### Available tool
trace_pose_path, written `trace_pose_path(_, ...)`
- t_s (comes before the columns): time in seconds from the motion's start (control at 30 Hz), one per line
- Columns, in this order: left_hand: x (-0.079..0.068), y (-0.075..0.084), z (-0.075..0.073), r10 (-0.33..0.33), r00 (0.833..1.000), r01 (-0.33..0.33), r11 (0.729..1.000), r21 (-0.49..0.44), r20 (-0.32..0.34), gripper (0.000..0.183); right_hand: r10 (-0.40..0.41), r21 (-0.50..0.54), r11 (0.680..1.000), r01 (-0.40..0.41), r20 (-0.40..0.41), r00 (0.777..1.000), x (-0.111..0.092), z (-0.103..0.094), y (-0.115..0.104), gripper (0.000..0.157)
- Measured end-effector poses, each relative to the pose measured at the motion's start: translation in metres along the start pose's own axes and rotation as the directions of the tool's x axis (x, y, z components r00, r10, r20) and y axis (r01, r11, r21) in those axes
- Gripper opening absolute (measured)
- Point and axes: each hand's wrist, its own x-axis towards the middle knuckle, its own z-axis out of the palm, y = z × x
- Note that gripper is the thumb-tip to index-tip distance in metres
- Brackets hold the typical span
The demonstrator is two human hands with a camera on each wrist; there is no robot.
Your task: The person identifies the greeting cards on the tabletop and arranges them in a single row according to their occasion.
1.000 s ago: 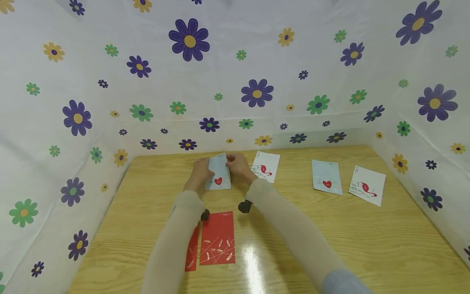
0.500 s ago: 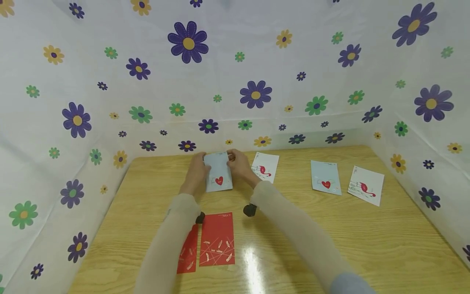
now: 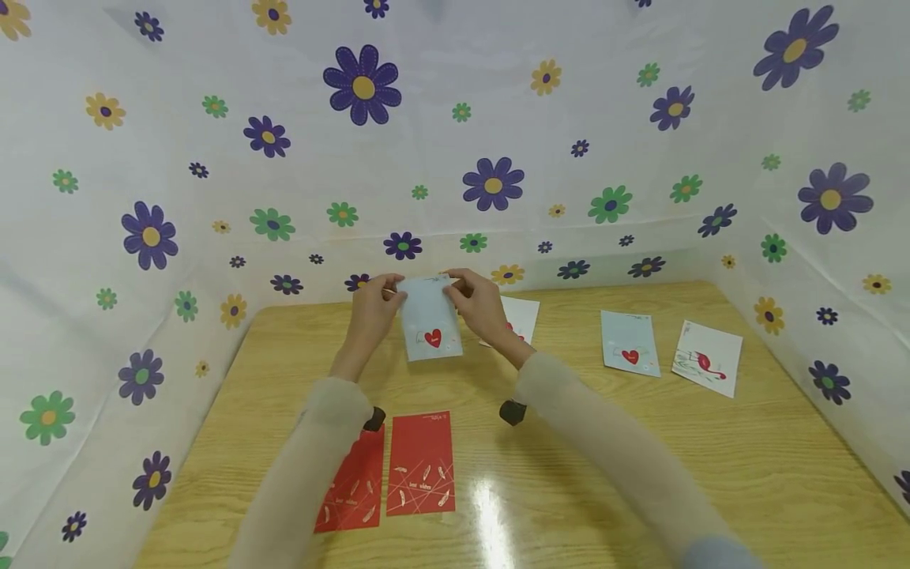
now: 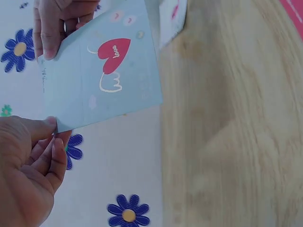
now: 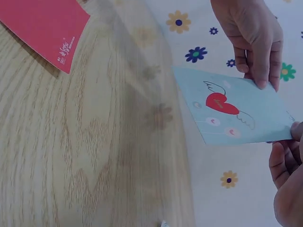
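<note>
Both hands hold up a light blue greeting card [image 3: 426, 316] with a winged red heart, tilted above the far part of the table. My left hand [image 3: 373, 314] pinches its upper left corner between thumb and fingers. At the upper right corner, my right hand [image 3: 482, 304] pinches it the same way. In the left wrist view the card [image 4: 90, 90] shows its heart face, with the left hand [image 4: 28, 165] at its lower corner and the right hand [image 4: 61, 23] at the upper one. The right wrist view shows the card [image 5: 227, 106] from the other side.
A white flamingo card [image 3: 522, 314] lies partly behind the right hand. Farther right lie another blue heart card [image 3: 630, 344] and flamingo card [image 3: 708, 359]. Two red cards, one [image 3: 421, 462] beside another [image 3: 355, 490] partly under the left sleeve, lie nearer. A flowered cloth [image 3: 426, 142] hangs behind.
Both hands have raised the blue card off the table, pinching its upper corners. The left hand has shifted from the card's side to its upper left corner.
</note>
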Motion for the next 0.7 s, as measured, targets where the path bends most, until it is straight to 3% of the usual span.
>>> trace_pose_path(0.3,-0.02,0.031,-0.011,-0.021,0.999,0.025,0.997,-0.072,0.05,0.024,-0.037,0.056,0.998,0.04,-0.059,0.998,-0.017,-0.022,-0.017,0.019)
trace_pose_path(0.7,-0.038,0.056,-0.008,-0.1,0.987,0.123,0.975,-0.184,0.129,0.018,-0.039,0.134,0.99,0.038,0.003,0.999,-0.039,-0.048,-0.023,0.021)
